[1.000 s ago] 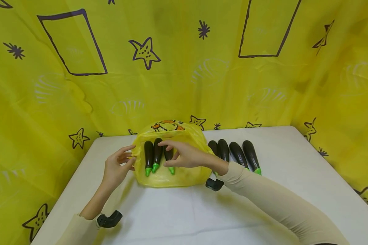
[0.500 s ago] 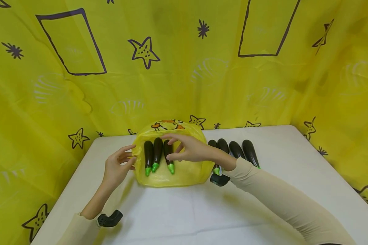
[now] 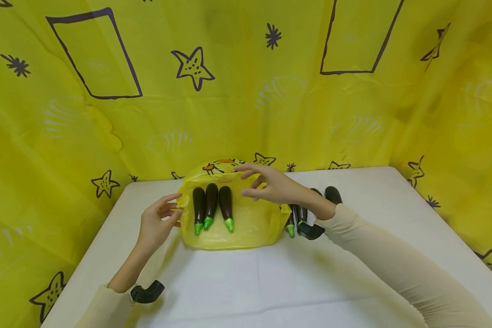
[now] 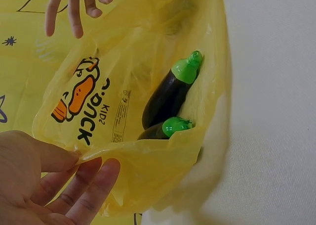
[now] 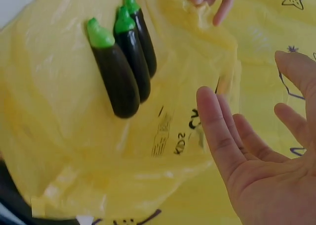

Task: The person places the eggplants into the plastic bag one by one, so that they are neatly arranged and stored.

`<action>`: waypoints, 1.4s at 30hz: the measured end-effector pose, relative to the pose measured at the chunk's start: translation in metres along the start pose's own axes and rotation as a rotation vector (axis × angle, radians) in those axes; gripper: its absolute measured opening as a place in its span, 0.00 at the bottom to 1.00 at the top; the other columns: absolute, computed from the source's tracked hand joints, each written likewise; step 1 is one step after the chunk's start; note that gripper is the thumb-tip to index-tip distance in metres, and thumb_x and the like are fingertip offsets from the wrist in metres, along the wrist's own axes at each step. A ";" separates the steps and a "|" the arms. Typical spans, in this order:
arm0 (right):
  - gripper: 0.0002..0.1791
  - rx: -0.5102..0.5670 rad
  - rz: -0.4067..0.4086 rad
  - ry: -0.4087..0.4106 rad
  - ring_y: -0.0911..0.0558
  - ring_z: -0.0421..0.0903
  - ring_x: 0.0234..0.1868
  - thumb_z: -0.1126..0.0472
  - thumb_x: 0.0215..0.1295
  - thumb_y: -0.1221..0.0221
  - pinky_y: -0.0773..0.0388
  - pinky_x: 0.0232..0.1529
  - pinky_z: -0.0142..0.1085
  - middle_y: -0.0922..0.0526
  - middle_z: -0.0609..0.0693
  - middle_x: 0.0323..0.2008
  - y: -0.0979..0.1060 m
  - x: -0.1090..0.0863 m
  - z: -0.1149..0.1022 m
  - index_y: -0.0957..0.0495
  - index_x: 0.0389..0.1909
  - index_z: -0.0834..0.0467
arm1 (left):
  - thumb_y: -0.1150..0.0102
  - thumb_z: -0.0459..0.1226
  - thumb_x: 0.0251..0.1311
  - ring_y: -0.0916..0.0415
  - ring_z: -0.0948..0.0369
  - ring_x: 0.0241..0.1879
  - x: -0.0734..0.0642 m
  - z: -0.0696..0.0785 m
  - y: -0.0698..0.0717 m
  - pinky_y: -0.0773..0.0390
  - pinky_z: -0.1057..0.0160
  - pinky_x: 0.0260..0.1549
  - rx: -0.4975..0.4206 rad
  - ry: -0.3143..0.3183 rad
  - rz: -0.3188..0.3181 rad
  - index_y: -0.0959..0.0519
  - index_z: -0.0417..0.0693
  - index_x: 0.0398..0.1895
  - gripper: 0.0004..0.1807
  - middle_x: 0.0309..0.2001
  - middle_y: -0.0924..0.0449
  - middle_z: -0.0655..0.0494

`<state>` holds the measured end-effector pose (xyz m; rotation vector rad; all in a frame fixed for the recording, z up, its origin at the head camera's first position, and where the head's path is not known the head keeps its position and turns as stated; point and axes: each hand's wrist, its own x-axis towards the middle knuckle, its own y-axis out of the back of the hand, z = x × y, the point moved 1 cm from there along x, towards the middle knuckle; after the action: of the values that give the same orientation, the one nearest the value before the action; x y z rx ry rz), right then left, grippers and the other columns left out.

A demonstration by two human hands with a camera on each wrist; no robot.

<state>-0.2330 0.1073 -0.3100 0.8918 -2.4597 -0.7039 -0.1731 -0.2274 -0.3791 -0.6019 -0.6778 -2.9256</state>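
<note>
A yellow plastic bag (image 3: 252,230) lies with its mouth spread, and 3 dark eggplants (image 3: 226,202) with green stem ends rest inside it side by side. My left hand (image 3: 157,223) pinches the bag's left edge between thumb and fingers, as the left wrist view shows up close. Over the right part of the bag my right hand (image 3: 279,186) hovers with fingers spread and loosely bent, holding nothing. In the right wrist view its fingers (image 5: 217,128) are apart from the eggplants (image 5: 118,79). Part of the bag's right rim is hidden by my right hand.
Right of the bag, several more eggplants (image 3: 333,195) lie on the white table (image 3: 225,287), partly covered by my right forearm. A yellow patterned curtain (image 3: 238,118) stands behind the table and along both sides.
My right hand has drawn back to the right and up from the third eggplant in the bag, leaving it fully visible. My left hand keeps its place on the bag's edge.
</note>
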 end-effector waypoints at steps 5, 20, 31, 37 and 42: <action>0.35 -0.003 0.041 -0.015 0.13 0.56 0.46 0.59 0.72 0.35 0.11 0.41 0.49 0.26 0.63 0.65 0.020 -0.010 0.007 0.35 0.76 0.54 | 0.35 0.22 0.63 0.13 0.45 0.36 0.001 -0.001 0.000 0.11 0.56 0.26 -0.001 -0.007 -0.002 0.20 0.40 0.62 0.23 0.43 0.14 0.35; 0.32 -0.125 0.172 -0.164 0.13 0.52 0.42 0.59 0.73 0.37 0.12 0.40 0.41 0.24 0.62 0.64 0.075 -0.060 0.043 0.34 0.76 0.53 | 0.36 0.21 0.62 0.13 0.44 0.36 0.005 -0.003 0.000 0.11 0.57 0.26 0.009 0.009 -0.011 0.20 0.39 0.62 0.24 0.43 0.14 0.34; 0.33 -0.200 0.236 -0.232 0.14 0.58 0.42 0.57 0.73 0.37 0.12 0.40 0.42 0.23 0.65 0.62 0.094 -0.106 0.077 0.35 0.75 0.56 | 0.35 0.21 0.62 0.13 0.44 0.36 0.003 -0.004 0.001 0.11 0.58 0.26 0.009 0.017 -0.010 0.20 0.39 0.62 0.24 0.44 0.14 0.34; 0.32 -0.222 0.271 -0.264 0.14 0.60 0.45 0.57 0.73 0.37 0.11 0.38 0.39 0.22 0.65 0.61 0.100 -0.125 0.085 0.34 0.75 0.57 | 0.35 0.21 0.62 0.13 0.44 0.36 0.003 -0.004 0.003 0.11 0.58 0.25 0.007 0.003 -0.004 0.20 0.40 0.62 0.24 0.43 0.14 0.35; 0.32 -0.256 0.287 -0.281 0.14 0.59 0.46 0.58 0.73 0.36 0.11 0.36 0.40 0.21 0.67 0.59 0.103 -0.136 0.090 0.33 0.74 0.59 | 0.35 0.22 0.63 0.13 0.44 0.38 0.001 -0.004 0.004 0.11 0.61 0.26 0.030 0.014 0.000 0.20 0.40 0.63 0.24 0.44 0.14 0.35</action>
<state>-0.2346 0.2963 -0.3491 0.3539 -2.5835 -1.0653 -0.1745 -0.2327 -0.3805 -0.5779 -0.7190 -2.9109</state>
